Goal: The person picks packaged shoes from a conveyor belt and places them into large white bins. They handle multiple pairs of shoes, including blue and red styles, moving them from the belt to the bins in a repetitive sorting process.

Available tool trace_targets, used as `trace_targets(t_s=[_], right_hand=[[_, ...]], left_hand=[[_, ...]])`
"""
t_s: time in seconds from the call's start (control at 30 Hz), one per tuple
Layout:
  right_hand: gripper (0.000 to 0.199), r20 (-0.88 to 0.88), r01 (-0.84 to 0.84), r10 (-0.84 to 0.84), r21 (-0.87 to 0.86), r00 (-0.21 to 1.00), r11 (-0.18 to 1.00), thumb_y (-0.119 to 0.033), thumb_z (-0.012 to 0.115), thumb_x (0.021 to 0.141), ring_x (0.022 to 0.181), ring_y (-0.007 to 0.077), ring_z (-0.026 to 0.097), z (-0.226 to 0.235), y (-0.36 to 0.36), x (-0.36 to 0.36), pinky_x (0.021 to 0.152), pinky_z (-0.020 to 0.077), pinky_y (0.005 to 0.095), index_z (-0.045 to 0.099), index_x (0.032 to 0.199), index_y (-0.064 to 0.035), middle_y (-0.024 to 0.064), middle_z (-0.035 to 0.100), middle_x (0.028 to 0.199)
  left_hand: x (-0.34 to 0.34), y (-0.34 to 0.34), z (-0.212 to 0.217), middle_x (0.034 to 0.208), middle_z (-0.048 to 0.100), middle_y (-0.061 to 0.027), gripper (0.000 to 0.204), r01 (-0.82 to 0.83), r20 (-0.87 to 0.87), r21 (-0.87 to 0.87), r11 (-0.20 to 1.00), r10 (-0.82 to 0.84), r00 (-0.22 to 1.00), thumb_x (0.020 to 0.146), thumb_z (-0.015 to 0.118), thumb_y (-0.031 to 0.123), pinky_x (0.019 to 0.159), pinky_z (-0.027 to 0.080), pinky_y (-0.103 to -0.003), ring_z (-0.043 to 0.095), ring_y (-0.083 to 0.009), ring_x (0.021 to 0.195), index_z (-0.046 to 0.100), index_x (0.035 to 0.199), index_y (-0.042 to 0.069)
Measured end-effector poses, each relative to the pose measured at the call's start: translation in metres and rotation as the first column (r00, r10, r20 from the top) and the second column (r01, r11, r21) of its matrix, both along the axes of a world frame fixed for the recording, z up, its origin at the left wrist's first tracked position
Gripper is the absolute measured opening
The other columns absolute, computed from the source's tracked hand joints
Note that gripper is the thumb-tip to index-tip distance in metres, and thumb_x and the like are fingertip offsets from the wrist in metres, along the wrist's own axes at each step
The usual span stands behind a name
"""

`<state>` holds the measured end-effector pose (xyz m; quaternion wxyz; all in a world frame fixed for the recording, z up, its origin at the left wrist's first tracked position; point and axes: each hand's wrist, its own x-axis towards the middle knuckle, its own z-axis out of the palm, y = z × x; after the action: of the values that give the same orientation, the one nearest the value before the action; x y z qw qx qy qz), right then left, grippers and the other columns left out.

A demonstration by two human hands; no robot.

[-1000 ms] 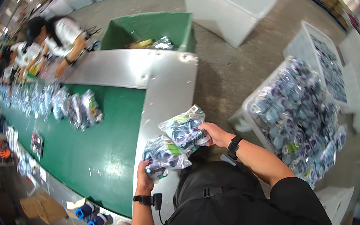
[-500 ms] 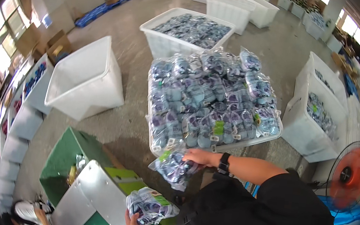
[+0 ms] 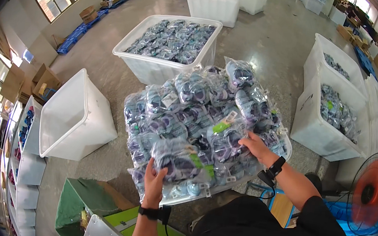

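A white bin (image 3: pixel 284 152) in front of me is heaped high with clear plastic bags of blue and purple items (image 3: pixel 194 114). My left hand (image 3: pixel 154 185) grips one bag (image 3: pixel 177 160) at the near left of the heap. My right hand (image 3: pixel 254 146) rests on another bag (image 3: pixel 228 140) with a green tag at the near right, fingers curled over it. Both wrists wear black bands with a cable.
A second full white bin (image 3: pixel 157 66) stands behind the heap, an empty one (image 3: pixel 72 119) to the left, more bins (image 3: pixel 326 126) to the right. An orange fan (image 3: pixel 372 192) spins at the right. A green conveyor end (image 3: pixel 87 205) and metal chute (image 3: pixel 102 235) lie below left.
My view has swung from the green conveyor round to the heaped bin. Both hands, which held bags over the conveyor edge, now reach into the heap.
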<state>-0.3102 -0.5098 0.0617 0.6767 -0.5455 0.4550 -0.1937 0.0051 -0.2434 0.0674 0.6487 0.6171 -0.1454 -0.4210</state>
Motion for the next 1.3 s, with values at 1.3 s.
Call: trace_targets(t_s=[1.3], right_hand=[[0.031, -0.31, -0.914, 0.866, -0.241, 0.392, 0.327, -0.009, 0.072, 0.089, 0.083, 0.0123, 0.067, -0.046, 0.306, 0.198, 0.076, 0.0542, 0.0282, 0.067, 0.118, 0.0007, 0.0058, 0.071, 0.09]], left_hand=[[-0.119, 0.733, -0.061, 0.107, 0.076, -0.0206, 0.054, -0.651, 0.494, 0.729, 0.211, 0.495, 0.715, 0.089, 0.073, 0.037, 0.091, 0.056, -0.04, 0.073, -0.033, 0.101, 0.068, 0.129, 0.001]])
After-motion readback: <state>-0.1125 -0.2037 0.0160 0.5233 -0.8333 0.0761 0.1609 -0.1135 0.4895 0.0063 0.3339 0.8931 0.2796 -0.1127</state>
